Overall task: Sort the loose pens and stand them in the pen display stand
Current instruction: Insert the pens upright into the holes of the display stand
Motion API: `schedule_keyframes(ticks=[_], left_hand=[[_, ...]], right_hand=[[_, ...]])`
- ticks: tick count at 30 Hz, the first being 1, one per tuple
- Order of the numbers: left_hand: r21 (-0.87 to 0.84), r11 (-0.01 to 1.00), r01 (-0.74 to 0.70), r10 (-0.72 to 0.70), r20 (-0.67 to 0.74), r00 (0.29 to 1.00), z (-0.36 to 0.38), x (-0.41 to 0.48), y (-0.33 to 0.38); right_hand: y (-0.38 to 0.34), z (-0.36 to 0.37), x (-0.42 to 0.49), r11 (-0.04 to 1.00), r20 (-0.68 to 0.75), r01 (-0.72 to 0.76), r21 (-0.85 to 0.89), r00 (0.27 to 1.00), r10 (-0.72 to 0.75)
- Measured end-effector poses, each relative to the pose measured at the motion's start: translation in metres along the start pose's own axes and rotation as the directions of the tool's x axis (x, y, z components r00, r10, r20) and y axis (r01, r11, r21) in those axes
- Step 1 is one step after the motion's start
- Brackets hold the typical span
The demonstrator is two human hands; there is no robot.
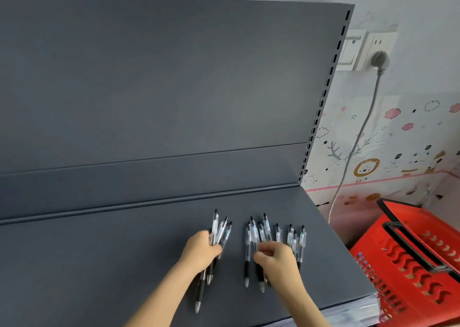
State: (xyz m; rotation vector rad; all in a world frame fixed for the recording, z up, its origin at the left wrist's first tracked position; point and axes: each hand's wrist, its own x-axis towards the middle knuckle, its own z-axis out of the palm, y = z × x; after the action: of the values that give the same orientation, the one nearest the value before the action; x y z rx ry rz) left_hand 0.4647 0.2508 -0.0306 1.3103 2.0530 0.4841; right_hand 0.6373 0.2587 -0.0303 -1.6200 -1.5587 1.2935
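Note:
Several clear-barrelled pens with black grips lie on a dark grey shelf [99,257]. My left hand [200,250] grips a bunch of pens [220,229], clicker ends pointing away from me and tips sticking out toward me. My right hand [276,258] has its fingers curled down over a loose group of pens [254,237] lying side by side; it pinches at one or two of them. More pens [297,239] lie just right of that hand. No pen display stand is in view.
A tall grey back panel [161,77] rises behind the shelf, with a slotted upright [323,95] at its right edge. A red plastic basket [418,257] stands to the right, below the shelf edge. A wall socket [373,50] with a grey cable hangs behind.

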Motion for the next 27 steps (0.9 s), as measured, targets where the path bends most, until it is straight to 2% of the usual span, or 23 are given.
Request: schedule_keyframes(ticks=[2,4,7,10,12,14,17,20,23,27], left_hand=[[-0.193,0.981,0.020,-0.021,-0.005,1.000,-0.007,-0.006,-0.008],[-0.314,0.948,0.043,-0.048,-0.009,0.999,-0.015,-0.013,-0.014],[-0.366,0.927,0.084,-0.095,-0.011,0.995,-0.024,-0.019,-0.023],[-0.401,0.909,0.114,-0.125,-0.002,0.992,-0.029,-0.024,-0.033],[-0.489,0.862,0.132,-0.143,0.015,0.990,-0.033,-0.029,-0.039],[-0.596,0.789,0.150,-0.159,0.037,0.987,-0.037,-0.034,-0.043],[-0.660,0.737,0.144,-0.163,0.034,0.986,-0.048,-0.041,-0.051],[-0.692,0.710,0.129,-0.158,0.022,0.987,-0.063,-0.050,-0.062],[-0.690,0.720,0.078,-0.126,-0.019,0.992,-0.082,-0.065,-0.080],[-0.704,0.710,-0.013,-0.087,-0.107,0.990,-0.114,-0.092,-0.116]], right_hand=[[-0.007,0.010,-0.002,0.999,0.026,0.036,-0.006,0.999,-0.036],[-0.016,0.024,-0.001,0.992,0.046,0.090,-0.084,0.995,-0.087],[-0.027,0.051,0.008,0.954,0.054,0.128,-0.270,0.992,-0.117],[-0.034,0.076,0.018,0.890,0.030,0.079,-0.450,0.997,-0.073],[-0.038,0.085,0.018,0.831,0.041,0.104,-0.546,0.994,-0.098],[-0.039,0.088,0.017,0.811,0.053,0.123,-0.572,0.992,-0.113],[-0.040,0.091,0.020,0.878,0.115,0.117,-0.464,0.991,-0.071],[-0.051,0.091,0.013,0.988,0.244,0.057,-0.146,0.970,-0.020],[-0.068,0.096,-0.007,0.996,0.417,-0.007,0.090,0.908,-0.031],[-0.094,0.129,-0.034,0.983,0.525,0.003,0.182,0.845,-0.099]])
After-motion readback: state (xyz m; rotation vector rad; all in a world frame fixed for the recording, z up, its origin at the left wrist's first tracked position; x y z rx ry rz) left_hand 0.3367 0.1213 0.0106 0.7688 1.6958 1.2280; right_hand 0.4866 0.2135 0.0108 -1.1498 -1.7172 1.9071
